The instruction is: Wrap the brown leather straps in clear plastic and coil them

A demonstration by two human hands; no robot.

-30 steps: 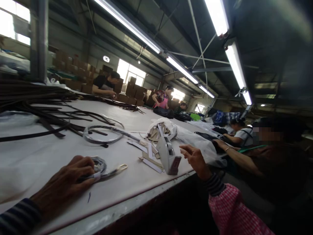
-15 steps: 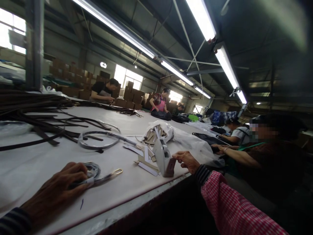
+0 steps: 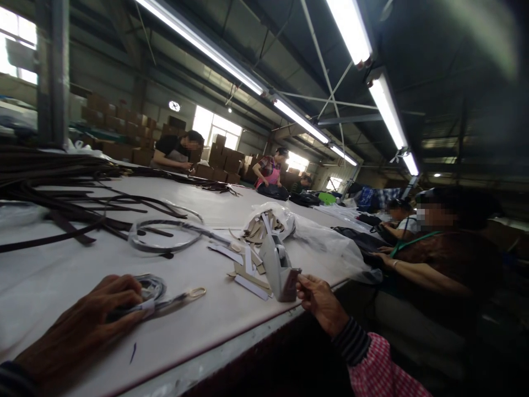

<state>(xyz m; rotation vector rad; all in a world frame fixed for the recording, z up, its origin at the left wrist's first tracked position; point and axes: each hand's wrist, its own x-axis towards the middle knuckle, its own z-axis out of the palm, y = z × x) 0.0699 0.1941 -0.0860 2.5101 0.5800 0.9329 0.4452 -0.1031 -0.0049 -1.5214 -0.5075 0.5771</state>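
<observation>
My left hand [image 3: 93, 314] is closed around a coiled dark strap [image 3: 154, 289] in clear wrapping, resting on the table. A white tag or band sits on the coil near my thumb, and a gold-coloured metal clasp [image 3: 196, 293] points right from it. At the table's front edge stands a grey tape dispenser [image 3: 276, 267] with a brown front. The fingers of my right hand [image 3: 320, 300] are pinched together right at its front tip; what lies between them is too small to make out. Flat card strips [image 3: 250, 275] lie beside the dispenser.
Behind the dispenser, a clear plastic bag [image 3: 273, 220] holds more strips. Another wrapped strap [image 3: 144, 237] lies looped mid-table. Long dark straps [image 3: 53, 182] are piled at the left. A co-worker [image 3: 438, 253] sits close on the right; others work farther along the table [image 3: 198, 342].
My right hand has shifted slightly right and down, its fingers now more curled at the dispenser's front tip. My left hand keeps its hold on the coiled strap.
</observation>
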